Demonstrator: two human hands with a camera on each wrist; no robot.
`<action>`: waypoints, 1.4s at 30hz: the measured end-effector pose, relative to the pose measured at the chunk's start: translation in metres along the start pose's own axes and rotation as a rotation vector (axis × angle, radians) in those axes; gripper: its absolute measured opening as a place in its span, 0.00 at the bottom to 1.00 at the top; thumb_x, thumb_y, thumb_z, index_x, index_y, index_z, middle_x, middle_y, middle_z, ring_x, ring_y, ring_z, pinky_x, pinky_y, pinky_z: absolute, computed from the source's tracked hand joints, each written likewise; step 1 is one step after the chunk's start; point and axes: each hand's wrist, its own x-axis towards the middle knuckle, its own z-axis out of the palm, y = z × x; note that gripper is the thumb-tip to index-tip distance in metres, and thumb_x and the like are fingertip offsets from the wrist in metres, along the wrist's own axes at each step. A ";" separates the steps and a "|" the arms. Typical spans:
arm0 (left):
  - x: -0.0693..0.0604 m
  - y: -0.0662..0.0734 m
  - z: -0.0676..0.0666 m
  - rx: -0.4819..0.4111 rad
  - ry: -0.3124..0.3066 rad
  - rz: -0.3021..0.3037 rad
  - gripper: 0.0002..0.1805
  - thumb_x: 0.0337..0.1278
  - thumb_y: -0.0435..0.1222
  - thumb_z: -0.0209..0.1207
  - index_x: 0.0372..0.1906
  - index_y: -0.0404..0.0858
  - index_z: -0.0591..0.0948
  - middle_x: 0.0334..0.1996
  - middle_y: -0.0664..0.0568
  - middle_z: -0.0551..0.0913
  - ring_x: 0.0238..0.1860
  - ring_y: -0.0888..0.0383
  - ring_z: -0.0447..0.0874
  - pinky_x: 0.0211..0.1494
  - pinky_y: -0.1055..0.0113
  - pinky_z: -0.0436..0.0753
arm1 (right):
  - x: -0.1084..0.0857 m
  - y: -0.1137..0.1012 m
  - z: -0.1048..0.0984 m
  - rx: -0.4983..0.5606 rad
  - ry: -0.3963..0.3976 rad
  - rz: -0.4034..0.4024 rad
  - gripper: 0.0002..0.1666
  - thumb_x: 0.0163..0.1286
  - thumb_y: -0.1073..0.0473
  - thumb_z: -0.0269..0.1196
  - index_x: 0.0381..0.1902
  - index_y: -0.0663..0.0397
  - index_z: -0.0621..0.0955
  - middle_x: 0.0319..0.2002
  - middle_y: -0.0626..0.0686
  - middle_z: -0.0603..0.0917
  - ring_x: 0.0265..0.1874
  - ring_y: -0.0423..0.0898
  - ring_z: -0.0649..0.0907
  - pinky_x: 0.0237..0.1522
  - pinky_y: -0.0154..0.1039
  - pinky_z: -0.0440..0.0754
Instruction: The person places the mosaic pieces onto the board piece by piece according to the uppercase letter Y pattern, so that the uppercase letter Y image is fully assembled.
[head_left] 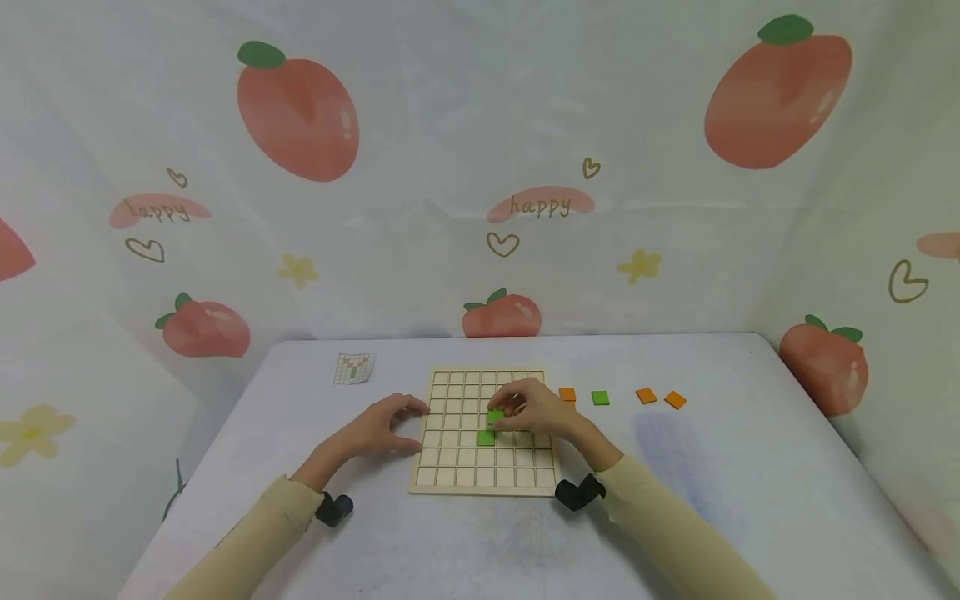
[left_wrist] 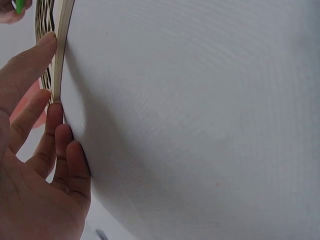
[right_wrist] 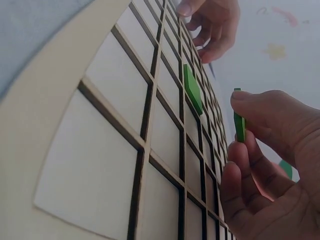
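A wooden grid board [head_left: 483, 491] lies on the table, with one green square tile [head_left: 487, 437] in a cell near its middle. My right hand [head_left: 536, 407] pinches another green square tile [right_wrist: 239, 122] between thumb and fingertips. In the right wrist view that held tile is on edge, raised off the grid, and the other tile [right_wrist: 192, 89] sits in the board. At the board's left side is my left hand [head_left: 382, 427], thumb and fingers spread apart. Its thumb [left_wrist: 30, 62] and fingertips touch the board's edge in the left wrist view.
Right of the board lie a green tile [head_left: 600, 397] and several orange tiles [head_left: 647, 396], one partly hidden behind the right hand. A small paper card [head_left: 353, 368] with a coloured grid pattern lies at the back left. A fruit-printed curtain [head_left: 420, 250] hangs behind the table.
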 end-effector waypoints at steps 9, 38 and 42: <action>0.000 0.002 0.001 0.005 0.009 0.023 0.30 0.52 0.38 0.76 0.59 0.35 0.78 0.58 0.45 0.79 0.57 0.46 0.76 0.63 0.48 0.75 | -0.001 -0.001 0.005 0.001 -0.015 0.027 0.13 0.61 0.65 0.75 0.44 0.61 0.87 0.39 0.50 0.85 0.36 0.46 0.81 0.43 0.38 0.83; 0.000 0.002 0.000 0.011 -0.004 0.008 0.31 0.52 0.39 0.76 0.60 0.35 0.78 0.58 0.47 0.79 0.58 0.46 0.76 0.64 0.48 0.75 | -0.017 -0.011 0.027 -0.048 -0.093 0.020 0.13 0.57 0.65 0.78 0.40 0.54 0.88 0.33 0.46 0.85 0.32 0.39 0.81 0.36 0.34 0.82; 0.000 0.003 0.000 0.013 -0.004 0.006 0.31 0.52 0.39 0.76 0.60 0.35 0.78 0.57 0.47 0.79 0.58 0.46 0.76 0.64 0.48 0.75 | -0.017 -0.011 0.030 -0.060 -0.093 0.008 0.12 0.58 0.66 0.77 0.40 0.55 0.88 0.34 0.45 0.85 0.33 0.40 0.81 0.37 0.34 0.83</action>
